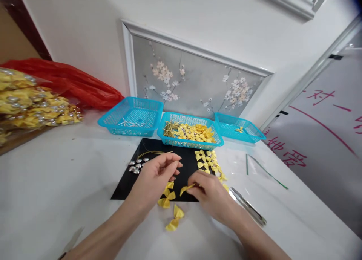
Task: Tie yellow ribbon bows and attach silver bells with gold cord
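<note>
Yellow ribbon bow [187, 188] is pinched at one end between the right hand's [207, 192] thumb and fingertips, just above the near edge of the black mat [158, 165]. Left hand [154, 177] is held just beside it, fingers curled loosely together with fingertips near each other; nothing can be made out in its grip, though something thin could be hidden.

Risks, as judged:
- Bow is gripped by the tip only, so it could be dropped or twisted if pulled.
- Finished bows [171, 205] are scattered under both wrists and could be swept off the mat by a sleeve or forearm.
- Silver beads [137, 165] lie loose at the mat's far left and could be rolled away if nudged.
- Tweezers [249, 207] lie close beside the right forearm and could be knocked.

Surface: white tabletop [56, 184], smooth. A loose pile of bows [210, 162] is spread on the mat's right. Three blue baskets [190, 133] are lined along the wall, under a framed blossom panel [195, 83]. Bagged yellow stock [34, 105] and red plastic [70, 83] are stacked far left.
</note>
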`<state>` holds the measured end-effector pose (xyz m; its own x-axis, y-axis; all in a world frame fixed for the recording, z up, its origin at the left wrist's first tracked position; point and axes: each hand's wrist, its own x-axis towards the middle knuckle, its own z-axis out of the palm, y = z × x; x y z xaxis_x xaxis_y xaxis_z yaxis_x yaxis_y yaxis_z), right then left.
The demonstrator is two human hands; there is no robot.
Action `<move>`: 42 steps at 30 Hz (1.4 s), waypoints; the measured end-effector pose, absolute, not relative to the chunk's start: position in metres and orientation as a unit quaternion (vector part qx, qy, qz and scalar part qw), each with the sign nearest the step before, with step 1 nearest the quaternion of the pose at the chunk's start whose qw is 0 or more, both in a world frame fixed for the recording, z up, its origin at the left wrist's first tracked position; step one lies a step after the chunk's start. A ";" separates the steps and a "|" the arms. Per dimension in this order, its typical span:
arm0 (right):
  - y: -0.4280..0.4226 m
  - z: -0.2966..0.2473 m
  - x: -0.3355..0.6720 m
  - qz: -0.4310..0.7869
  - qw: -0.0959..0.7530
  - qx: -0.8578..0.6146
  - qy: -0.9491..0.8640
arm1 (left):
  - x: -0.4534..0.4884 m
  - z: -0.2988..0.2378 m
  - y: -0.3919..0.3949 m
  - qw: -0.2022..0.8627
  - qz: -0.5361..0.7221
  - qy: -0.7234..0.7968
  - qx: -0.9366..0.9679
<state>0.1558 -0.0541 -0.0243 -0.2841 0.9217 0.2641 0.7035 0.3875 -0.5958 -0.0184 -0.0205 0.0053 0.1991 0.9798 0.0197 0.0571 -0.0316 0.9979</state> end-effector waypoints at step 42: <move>-0.054 -0.024 0.159 0.366 0.508 -0.437 -0.646 | -0.012 0.004 -0.026 0.651 0.343 0.344 0.584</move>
<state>0.1587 -0.0541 -0.0239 -0.1016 0.9363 0.3362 0.1936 0.3502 -0.9165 -0.0119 -0.0255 0.0040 0.5281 0.8478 -0.0476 -0.0444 0.0836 0.9955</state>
